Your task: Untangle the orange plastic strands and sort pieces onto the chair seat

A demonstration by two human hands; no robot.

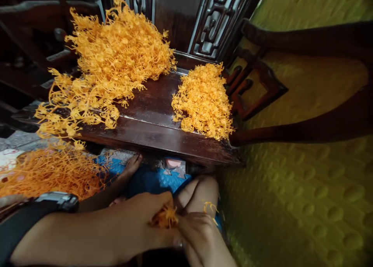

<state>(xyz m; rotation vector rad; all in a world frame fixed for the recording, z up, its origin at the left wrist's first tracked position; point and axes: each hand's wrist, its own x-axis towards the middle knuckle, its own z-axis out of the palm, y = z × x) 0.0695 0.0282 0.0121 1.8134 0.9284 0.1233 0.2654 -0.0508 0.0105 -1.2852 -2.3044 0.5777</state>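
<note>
My left hand (154, 203), below a wrist with a dark watch (58, 201), is closed around a small bunch of orange plastic pieces (164, 217) with thin, curling legs. Against it, my right hand (199, 228) is closed, fingers pressed together at the bunch. Yellow-orange strands (210, 208) stick out past the right hand's knuckles. Its fingertips are mostly hidden. To the left lies a tangled orange heap (61, 170) of similar thin-legged pieces. On the dark wooden bench (151, 100) sit a large yellow-orange pile (122, 45) and a smaller one (204, 100).
A curved wooden armrest (291, 133) runs along the right, over a yellow-green dimpled surface (305, 205). Carved panels (215, 18) stand behind the bench. Below it are a blue foam mat (151, 177) and a bare foot (134, 162). Dark chair parts (29, 30) fill the upper left.
</note>
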